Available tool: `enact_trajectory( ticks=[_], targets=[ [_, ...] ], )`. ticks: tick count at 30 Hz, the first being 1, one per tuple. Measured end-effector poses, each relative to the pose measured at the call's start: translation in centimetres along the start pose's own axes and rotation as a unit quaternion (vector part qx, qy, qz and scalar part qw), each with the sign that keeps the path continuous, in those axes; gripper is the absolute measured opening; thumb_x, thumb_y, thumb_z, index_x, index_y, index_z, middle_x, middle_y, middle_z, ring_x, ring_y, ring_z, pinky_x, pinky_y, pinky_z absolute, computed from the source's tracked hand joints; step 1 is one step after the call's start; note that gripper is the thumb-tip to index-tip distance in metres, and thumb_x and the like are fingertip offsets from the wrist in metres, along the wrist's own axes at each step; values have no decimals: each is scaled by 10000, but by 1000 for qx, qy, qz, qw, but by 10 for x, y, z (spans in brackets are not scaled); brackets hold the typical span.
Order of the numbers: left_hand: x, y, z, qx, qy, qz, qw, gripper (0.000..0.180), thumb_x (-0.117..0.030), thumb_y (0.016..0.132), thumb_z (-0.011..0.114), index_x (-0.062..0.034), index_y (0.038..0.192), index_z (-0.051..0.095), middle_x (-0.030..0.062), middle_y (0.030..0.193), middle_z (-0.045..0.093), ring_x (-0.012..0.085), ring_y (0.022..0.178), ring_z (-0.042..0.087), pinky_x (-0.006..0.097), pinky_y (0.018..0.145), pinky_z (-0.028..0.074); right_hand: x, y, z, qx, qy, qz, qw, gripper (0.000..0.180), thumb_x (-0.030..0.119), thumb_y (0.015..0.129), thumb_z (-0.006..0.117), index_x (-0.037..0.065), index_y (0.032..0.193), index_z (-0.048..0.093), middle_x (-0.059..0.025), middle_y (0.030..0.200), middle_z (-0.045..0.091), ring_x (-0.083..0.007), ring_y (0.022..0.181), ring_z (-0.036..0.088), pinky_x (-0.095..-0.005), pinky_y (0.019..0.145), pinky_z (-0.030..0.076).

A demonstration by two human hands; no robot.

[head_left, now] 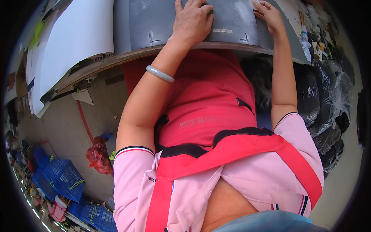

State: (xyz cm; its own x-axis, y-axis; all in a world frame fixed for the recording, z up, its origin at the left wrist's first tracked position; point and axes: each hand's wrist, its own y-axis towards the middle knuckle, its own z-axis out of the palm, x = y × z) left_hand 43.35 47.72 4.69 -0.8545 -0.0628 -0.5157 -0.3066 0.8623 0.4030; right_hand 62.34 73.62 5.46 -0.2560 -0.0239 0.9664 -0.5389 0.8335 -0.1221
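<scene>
A dark grey sheet [154, 19] with pale smudges lies on the work table in front of me. Near its close edge are two white L-shaped marks and a short pale strip [222, 30]. My left hand [192, 23] rests on this sheet with its fingers apart, holding nothing. At the sheet's right edge my right hand [269, 16] is closed, thumb and fingers pinching a small whitish piece [255, 4]. The piece is cut off by the top of the picture, so its kind cannot be told.
A large white roll of sheet material [85, 34] curls over the table's left side. The wooden table edge [216, 45] runs before my red apron. Black plastic bags [309, 92] crowd the right. On the floor at left are blue crates [65, 174] and a red bag [99, 156].
</scene>
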Motion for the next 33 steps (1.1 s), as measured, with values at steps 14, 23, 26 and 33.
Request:
enact_trajectory(
  ticks=[14,23,26,33],
  targets=[
    [3,-61,-59,53,54,94,993,269,-156,857,777,-88,1116,753,77,1085,689,291,1013,655,396,890,524,-11,17,48,77,168,-47,982,156,224,1009,694,77,1046,656,13,901,680,-72,759,629,-230,690,525],
    [26,-51,-75,155,-119,-25,980,176,-112,872,739,-51,1036,759,98,1061,697,327,959,682,401,879,552,-15,12,48,87,205,-35,974,192,228,1009,694,48,1057,648,-15,899,686,-97,737,647,-270,675,555],
    [17,-56,-72,109,-15,54,992,178,-82,889,695,-66,1058,748,87,1054,687,301,975,677,397,869,554,-10,7,49,81,198,-30,976,193,233,1011,692,49,1051,648,-12,897,685,-97,741,647,-265,675,553],
    [-33,-14,-2,108,27,201,973,250,-73,893,626,-56,1127,713,100,1110,669,317,1033,658,420,880,556,-10,17,34,95,270,-50,957,166,232,992,717,88,1053,663,9,900,689,-80,743,648,-249,691,555]
  ],
)
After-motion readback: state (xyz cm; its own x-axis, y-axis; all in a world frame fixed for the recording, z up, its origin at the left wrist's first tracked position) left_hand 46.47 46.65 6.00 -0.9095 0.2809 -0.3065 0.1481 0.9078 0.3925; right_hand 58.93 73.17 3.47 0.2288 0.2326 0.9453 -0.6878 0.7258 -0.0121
